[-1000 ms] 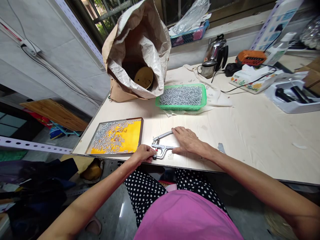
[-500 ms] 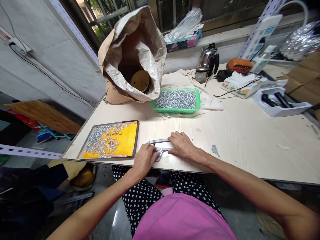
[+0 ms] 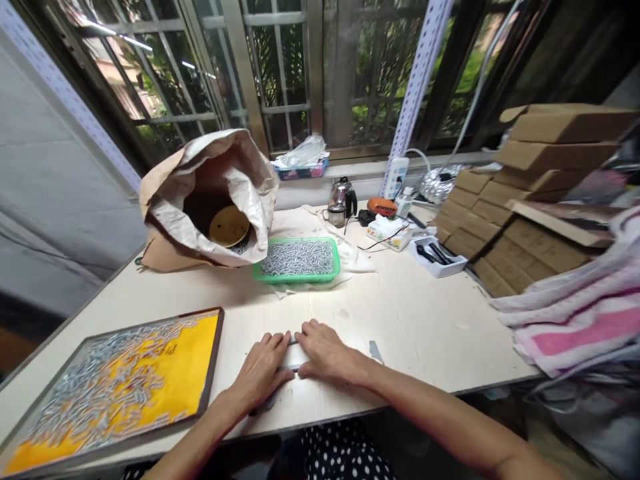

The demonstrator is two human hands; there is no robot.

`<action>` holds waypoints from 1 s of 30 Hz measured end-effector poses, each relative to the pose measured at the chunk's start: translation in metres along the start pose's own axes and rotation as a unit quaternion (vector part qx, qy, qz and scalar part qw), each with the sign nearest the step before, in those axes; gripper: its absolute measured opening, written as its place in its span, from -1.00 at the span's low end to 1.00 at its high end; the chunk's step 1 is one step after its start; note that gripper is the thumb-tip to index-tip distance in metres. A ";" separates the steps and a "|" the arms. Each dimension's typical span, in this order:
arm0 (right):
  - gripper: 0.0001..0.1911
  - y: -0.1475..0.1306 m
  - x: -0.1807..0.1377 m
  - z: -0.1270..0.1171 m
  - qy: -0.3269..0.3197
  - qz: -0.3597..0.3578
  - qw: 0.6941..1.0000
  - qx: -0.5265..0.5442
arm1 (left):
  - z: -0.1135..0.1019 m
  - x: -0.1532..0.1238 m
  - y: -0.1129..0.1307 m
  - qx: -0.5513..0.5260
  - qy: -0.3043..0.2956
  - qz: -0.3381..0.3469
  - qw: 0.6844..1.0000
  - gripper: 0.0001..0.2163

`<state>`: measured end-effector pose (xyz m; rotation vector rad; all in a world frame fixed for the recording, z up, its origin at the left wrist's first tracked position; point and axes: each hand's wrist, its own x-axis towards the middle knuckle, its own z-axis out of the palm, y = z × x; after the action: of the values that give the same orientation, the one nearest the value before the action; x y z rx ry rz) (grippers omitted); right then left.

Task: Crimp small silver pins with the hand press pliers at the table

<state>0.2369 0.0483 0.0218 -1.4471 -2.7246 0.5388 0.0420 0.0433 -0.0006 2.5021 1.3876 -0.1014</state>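
Observation:
A grey metal piece with two long arms [image 3: 291,367] lies flat near the table's front edge, largely covered by my hands. My left hand [image 3: 261,370] is closed around its left end. From the other side, my right hand [image 3: 325,350] grips the right ends of the two arms, fingers on the far arm and thumb by the near one. Left of my hands is a shallow framed tray [image 3: 218,333] with a yellow base, strewn with small silver metal pins [image 3: 100,380]. Beyond my hands sits a green basket [image 3: 336,260] heaped with similar pins.
A large open sack [image 3: 165,220] with a round yellowish object [image 3: 229,227] inside stands at the back left. Farther back are a metal kettle [image 3: 341,195], a tissue box [image 3: 387,233] and a white tray [image 3: 443,267]. Cardboard boxes [image 3: 520,247] and a pink-striped cloth [image 3: 570,333] occupy the right side.
My view has tilted up and turned right, bringing the windows and boxes into sight. My left hand has shifted along the metal piece, closer to my right hand, covering more of it.

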 end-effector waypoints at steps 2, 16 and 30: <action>-0.47 0.000 -0.001 -0.004 0.004 0.001 1.000 0.000 | -0.004 0.004 0.004 0.006 -0.009 -0.002 1.000 -0.53; -0.74 0.000 0.008 0.020 0.020 -0.018 1.000 -0.015 | -0.004 0.002 0.014 0.010 0.012 -0.039 0.999 -0.85; -0.77 0.047 0.039 0.029 0.095 -0.041 0.994 -0.026 | 0.061 -0.047 0.061 -0.081 0.149 0.035 0.985 -0.51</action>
<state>0.2474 0.0950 -0.0252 -1.3148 -2.6521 0.3124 0.0722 -0.0423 -0.0375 2.4988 1.3484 0.3994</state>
